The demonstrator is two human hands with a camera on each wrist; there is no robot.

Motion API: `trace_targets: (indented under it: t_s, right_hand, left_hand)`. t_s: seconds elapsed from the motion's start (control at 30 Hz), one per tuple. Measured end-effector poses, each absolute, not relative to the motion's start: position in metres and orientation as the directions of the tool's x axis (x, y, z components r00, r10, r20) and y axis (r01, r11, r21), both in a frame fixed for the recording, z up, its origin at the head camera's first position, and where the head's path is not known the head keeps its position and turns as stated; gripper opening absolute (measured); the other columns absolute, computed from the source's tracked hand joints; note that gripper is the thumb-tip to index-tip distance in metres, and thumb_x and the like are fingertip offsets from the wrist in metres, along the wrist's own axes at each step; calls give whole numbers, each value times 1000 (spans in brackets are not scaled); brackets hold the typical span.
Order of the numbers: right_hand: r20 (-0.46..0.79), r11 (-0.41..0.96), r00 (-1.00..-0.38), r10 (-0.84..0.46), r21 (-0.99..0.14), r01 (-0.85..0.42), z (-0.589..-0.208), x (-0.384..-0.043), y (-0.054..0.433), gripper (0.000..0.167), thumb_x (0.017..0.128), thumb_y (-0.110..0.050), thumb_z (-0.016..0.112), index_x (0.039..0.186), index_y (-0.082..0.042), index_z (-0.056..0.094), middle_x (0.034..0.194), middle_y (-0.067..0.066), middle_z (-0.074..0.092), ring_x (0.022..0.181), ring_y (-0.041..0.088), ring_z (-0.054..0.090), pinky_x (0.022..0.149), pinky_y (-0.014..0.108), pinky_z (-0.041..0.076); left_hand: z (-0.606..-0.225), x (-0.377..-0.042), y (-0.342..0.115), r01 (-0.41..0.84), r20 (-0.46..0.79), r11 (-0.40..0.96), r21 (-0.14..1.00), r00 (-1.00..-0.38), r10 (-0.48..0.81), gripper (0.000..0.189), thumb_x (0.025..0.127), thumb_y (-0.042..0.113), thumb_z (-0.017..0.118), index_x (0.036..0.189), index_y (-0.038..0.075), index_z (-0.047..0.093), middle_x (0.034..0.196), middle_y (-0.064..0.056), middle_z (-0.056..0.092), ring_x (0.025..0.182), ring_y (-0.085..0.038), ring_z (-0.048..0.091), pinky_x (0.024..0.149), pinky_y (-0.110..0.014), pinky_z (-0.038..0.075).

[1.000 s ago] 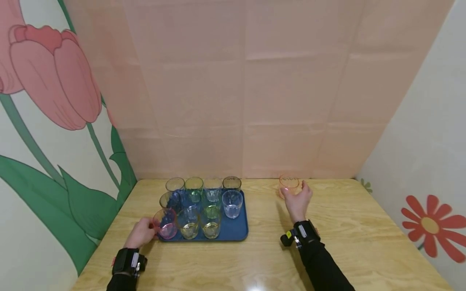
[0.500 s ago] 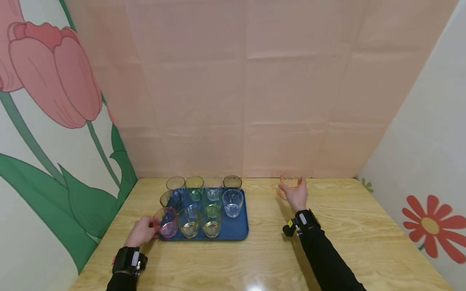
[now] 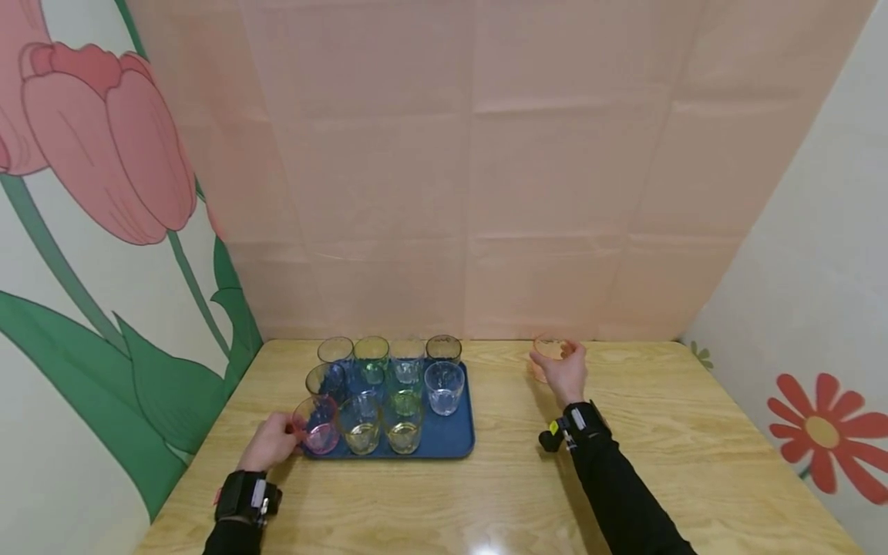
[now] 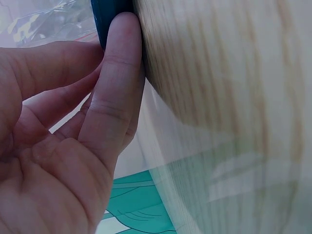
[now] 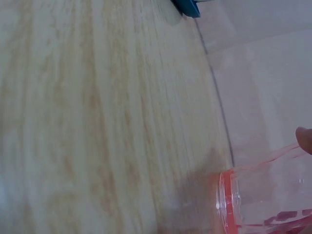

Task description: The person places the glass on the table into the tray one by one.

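Note:
My left hand (image 3: 269,443) is at the front left corner of a blue tray (image 3: 444,441). In the left wrist view its thumb and fingers pinch the tray's edge (image 4: 113,14). Right beside these fingertips stands a pink-tinted glass (image 3: 319,432), upright on the tray. Far to the right, near the back edge of the table, my right hand (image 3: 566,378) grips an orange-tinted glass (image 3: 548,345) by its sides. The right wrist view shows this glass's orange base (image 5: 227,202) close over the tabletop and one fingertip (image 5: 305,138) at its wall.
Several tinted glasses crowd the tray, among them a clear glass (image 3: 444,389) at the right, a dark glass (image 3: 442,351) behind it and yellowish glasses (image 3: 404,432) in front. A wooden table (image 3: 388,509) carries everything. A pinkish covered wall (image 3: 465,193) rises behind it.
My right hand has closed around the orange glass, its thumb and fingers now against the sides. The left hand and the tray have stayed in place.

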State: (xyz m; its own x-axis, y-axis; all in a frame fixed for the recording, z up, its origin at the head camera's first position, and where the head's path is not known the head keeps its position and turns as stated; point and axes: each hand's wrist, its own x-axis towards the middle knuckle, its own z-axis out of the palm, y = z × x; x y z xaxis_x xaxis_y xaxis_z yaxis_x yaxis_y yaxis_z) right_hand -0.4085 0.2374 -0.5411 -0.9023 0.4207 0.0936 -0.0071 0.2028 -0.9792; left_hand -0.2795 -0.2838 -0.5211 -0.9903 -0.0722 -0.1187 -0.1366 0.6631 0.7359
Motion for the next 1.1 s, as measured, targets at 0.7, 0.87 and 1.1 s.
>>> trace_targets:
  t_s: [0.7,0.87,1.1]
  right_hand:
    - [141,90,-936,322,-989,-118,-533,-382,212,89,80,-31,88,148,-2,38,139,19,44,130,35,44,96,32,40]
    - [159,58,-949,272,-987,-149,-528,-367,199,88,83,-26,86,150,-1,36,134,20,41,129,35,42,97,31,38]
    - [167,34,-962,218,-986,-163,-523,-348,178,79,82,-13,86,145,2,40,132,21,43,127,37,42,103,38,39]
  left_hand:
    - [-518,-279,-284,-153,-137,666,730,-988,-76,8,93,-9,59,99,-8,64,87,-12,62,75,-22,61,66,-35,57]
    - [-518,-279,-284,-146,-127,665,732,-989,-77,7,93,-9,59,98,-7,64,87,-12,62,75,-22,60,65,-36,56]
    - [-518,-277,-283,-140,-120,675,725,-990,-77,6,93,-8,59,97,-8,64,84,-10,62,73,-21,60,65,-35,56]
